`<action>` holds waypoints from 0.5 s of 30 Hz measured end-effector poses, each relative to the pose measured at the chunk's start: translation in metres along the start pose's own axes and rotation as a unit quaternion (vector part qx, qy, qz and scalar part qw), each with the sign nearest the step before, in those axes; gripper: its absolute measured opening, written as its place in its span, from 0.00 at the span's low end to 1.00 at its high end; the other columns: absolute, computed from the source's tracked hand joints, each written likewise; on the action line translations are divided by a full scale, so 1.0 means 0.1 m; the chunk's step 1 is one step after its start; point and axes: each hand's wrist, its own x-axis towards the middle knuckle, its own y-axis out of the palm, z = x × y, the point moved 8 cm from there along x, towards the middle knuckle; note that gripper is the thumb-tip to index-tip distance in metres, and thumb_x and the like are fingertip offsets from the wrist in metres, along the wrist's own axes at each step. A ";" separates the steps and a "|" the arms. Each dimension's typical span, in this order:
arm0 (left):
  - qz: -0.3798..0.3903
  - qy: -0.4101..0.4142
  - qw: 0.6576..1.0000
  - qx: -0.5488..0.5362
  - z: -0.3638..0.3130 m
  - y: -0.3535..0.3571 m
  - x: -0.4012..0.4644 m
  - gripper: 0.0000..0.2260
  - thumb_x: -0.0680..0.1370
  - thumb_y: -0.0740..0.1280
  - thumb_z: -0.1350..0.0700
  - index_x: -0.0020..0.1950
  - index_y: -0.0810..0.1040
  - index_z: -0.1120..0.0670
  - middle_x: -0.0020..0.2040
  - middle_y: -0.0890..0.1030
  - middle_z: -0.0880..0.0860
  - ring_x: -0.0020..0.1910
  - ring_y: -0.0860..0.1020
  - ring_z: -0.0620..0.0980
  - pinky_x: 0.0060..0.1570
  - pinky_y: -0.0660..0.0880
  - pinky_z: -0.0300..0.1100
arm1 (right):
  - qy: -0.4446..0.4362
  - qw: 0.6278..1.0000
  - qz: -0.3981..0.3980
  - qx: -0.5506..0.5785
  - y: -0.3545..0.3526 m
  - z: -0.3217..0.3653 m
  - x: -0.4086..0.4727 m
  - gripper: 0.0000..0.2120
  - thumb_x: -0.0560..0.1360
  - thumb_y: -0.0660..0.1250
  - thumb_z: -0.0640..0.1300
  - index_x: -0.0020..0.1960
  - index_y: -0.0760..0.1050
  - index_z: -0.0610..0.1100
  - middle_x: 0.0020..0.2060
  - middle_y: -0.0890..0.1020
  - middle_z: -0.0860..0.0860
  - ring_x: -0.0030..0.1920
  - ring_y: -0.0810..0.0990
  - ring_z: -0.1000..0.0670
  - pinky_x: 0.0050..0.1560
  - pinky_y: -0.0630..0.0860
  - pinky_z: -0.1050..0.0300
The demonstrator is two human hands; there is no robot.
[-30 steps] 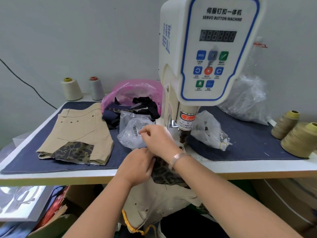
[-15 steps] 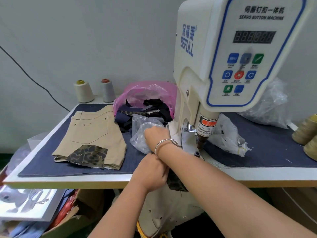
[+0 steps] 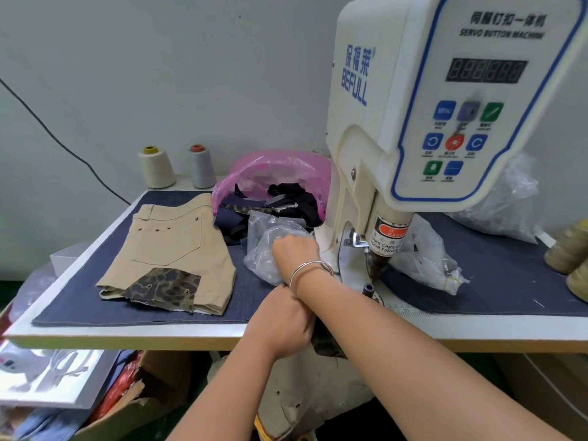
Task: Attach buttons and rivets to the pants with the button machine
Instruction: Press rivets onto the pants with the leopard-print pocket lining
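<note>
The white servo button machine (image 3: 413,122) stands on the table, its punch head (image 3: 378,265) above a small lower die (image 3: 367,288). My left hand (image 3: 283,323) grips tan pants (image 3: 305,396) with a leopard-print patch (image 3: 324,343) at the table's front edge; they hang below it. My right hand (image 3: 294,249), a bracelet on its wrist, crosses over the left and reaches into a clear plastic bag (image 3: 265,265) left of the machine. Its fingertips are hidden in the bag.
A folded tan pair with a leopard patch (image 3: 181,243) lies on the blue denim mat (image 3: 79,313). Behind are a pink bag of fabric scraps (image 3: 276,167), two thread cones (image 3: 156,167), more clear bags (image 3: 426,259) right of the punch, and tan cones (image 3: 569,246) far right.
My right hand has moved left from the punch to the clear bag and into it. My left hand keeps its hold on the pants. The view has shifted closer and to the left.
</note>
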 end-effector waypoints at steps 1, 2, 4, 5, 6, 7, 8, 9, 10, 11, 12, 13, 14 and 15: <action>0.000 -0.001 1.000 -0.006 0.00 0.00 0.00 0.06 0.62 0.67 0.61 0.27 0.72 0.54 0.26 0.75 0.51 0.25 0.71 0.52 0.30 0.64 0.35 | 0.002 1.000 -0.005 0.003 0.00 0.00 0.00 0.13 0.74 0.61 0.33 0.56 0.76 0.42 0.52 0.81 0.47 0.54 0.80 0.46 0.41 0.69 0.56; 0.002 0.000 1.000 -0.010 0.00 0.00 0.01 0.06 0.62 0.67 0.62 0.28 0.72 0.54 0.26 0.75 0.51 0.25 0.71 0.52 0.30 0.65 0.36 | 0.002 1.000 -0.008 0.004 -0.01 -0.01 0.00 0.13 0.74 0.61 0.32 0.56 0.76 0.42 0.52 0.81 0.47 0.54 0.80 0.45 0.41 0.69 0.56; 0.003 0.002 1.000 -0.015 -0.01 -0.01 0.01 0.06 0.62 0.67 0.62 0.27 0.72 0.54 0.26 0.75 0.51 0.25 0.71 0.52 0.29 0.66 0.37 | 0.003 1.000 -0.012 0.006 -0.01 -0.01 0.00 0.13 0.74 0.61 0.33 0.57 0.76 0.42 0.52 0.81 0.47 0.54 0.80 0.45 0.41 0.69 0.55; 0.006 0.000 1.000 -0.019 -0.01 -0.01 0.00 0.06 0.63 0.67 0.62 0.27 0.72 0.54 0.26 0.75 0.51 0.25 0.71 0.52 0.29 0.67 0.37 | 0.005 1.000 -0.014 0.008 -0.01 -0.01 0.00 0.14 0.74 0.62 0.33 0.56 0.76 0.42 0.51 0.81 0.47 0.53 0.80 0.46 0.41 0.69 0.55; 0.011 -0.004 1.000 -0.022 -0.01 0.00 0.00 0.07 0.63 0.67 0.62 0.27 0.72 0.54 0.26 0.75 0.51 0.25 0.71 0.52 0.28 0.67 0.38 | 0.005 1.000 -0.018 0.012 -0.01 -0.02 0.00 0.14 0.74 0.62 0.32 0.56 0.76 0.42 0.51 0.81 0.47 0.53 0.80 0.46 0.40 0.69 0.56; 0.015 -0.008 1.000 -0.026 0.00 0.00 0.00 0.07 0.64 0.67 0.62 0.28 0.72 0.54 0.26 0.75 0.52 0.25 0.71 0.53 0.28 0.69 0.39 | 0.006 1.000 -0.024 0.016 -0.02 -0.02 -0.01 0.14 0.73 0.62 0.32 0.56 0.76 0.42 0.51 0.81 0.47 0.53 0.80 0.46 0.40 0.70 0.56; 0.020 -0.012 0.999 -0.028 0.01 0.01 0.00 0.07 0.65 0.67 0.62 0.28 0.72 0.55 0.27 0.75 0.52 0.26 0.71 0.53 0.28 0.71 0.41 | 0.007 0.999 -0.029 0.022 -0.02 -0.03 -0.01 0.14 0.73 0.63 0.32 0.56 0.77 0.42 0.51 0.82 0.47 0.53 0.80 0.45 0.40 0.70 0.56; 0.023 -0.014 0.999 -0.029 0.01 0.02 0.00 0.07 0.65 0.66 0.62 0.28 0.72 0.55 0.27 0.75 0.53 0.26 0.71 0.54 0.28 0.72 0.43 | 0.008 0.999 -0.032 0.028 -0.02 -0.04 -0.02 0.13 0.74 0.62 0.32 0.56 0.77 0.42 0.51 0.82 0.46 0.53 0.80 0.45 0.40 0.70 0.56; 0.027 -0.016 0.999 -0.028 0.01 0.02 -0.01 0.07 0.66 0.66 0.62 0.28 0.72 0.56 0.27 0.76 0.53 0.26 0.71 0.54 0.28 0.72 0.44 | 0.010 0.999 -0.033 0.034 -0.01 -0.05 -0.03 0.13 0.74 0.62 0.32 0.56 0.77 0.41 0.51 0.82 0.46 0.53 0.80 0.45 0.40 0.70 0.56; 0.030 -0.017 0.999 -0.026 0.01 0.03 -0.01 0.07 0.66 0.66 0.62 0.28 0.72 0.56 0.27 0.76 0.53 0.27 0.71 0.55 0.29 0.73 0.44 | 0.014 0.999 -0.032 0.040 0.00 -0.05 -0.03 0.13 0.74 0.61 0.32 0.55 0.77 0.41 0.51 0.82 0.46 0.53 0.81 0.45 0.40 0.69 0.56; 0.030 -0.018 0.999 -0.024 0.02 0.03 -0.01 0.08 0.66 0.65 0.62 0.27 0.72 0.56 0.27 0.75 0.53 0.26 0.71 0.54 0.29 0.73 0.44 | 0.019 0.998 -0.029 0.048 0.01 -0.07 -0.03 0.12 0.75 0.60 0.33 0.55 0.77 0.42 0.51 0.82 0.46 0.52 0.81 0.45 0.40 0.69 0.56; 0.029 -0.018 0.999 -0.023 0.02 0.03 -0.01 0.08 0.67 0.64 0.61 0.27 0.71 0.55 0.27 0.75 0.53 0.26 0.71 0.54 0.28 0.73 0.44 | 0.025 0.998 -0.025 0.058 0.01 -0.08 -0.04 0.12 0.75 0.60 0.34 0.55 0.76 0.42 0.51 0.82 0.47 0.52 0.80 0.45 0.40 0.68 0.56; 0.025 -0.016 0.999 -0.021 0.02 0.02 -0.01 0.09 0.68 0.62 0.61 0.27 0.71 0.55 0.26 0.75 0.53 0.26 0.71 0.54 0.28 0.72 0.44 | 0.030 0.997 -0.026 0.069 0.01 -0.09 -0.05 0.12 0.76 0.60 0.35 0.55 0.76 0.42 0.51 0.82 0.47 0.53 0.80 0.45 0.40 0.67 0.56; 0.022 -0.014 0.999 -0.018 0.02 0.01 0.00 0.09 0.68 0.60 0.60 0.27 0.71 0.55 0.26 0.75 0.52 0.26 0.71 0.53 0.28 0.72 0.43 | 0.034 0.996 -0.030 0.080 0.00 -0.10 -0.06 0.11 0.76 0.59 0.36 0.56 0.76 0.42 0.51 0.82 0.47 0.53 0.80 0.45 0.40 0.66 0.56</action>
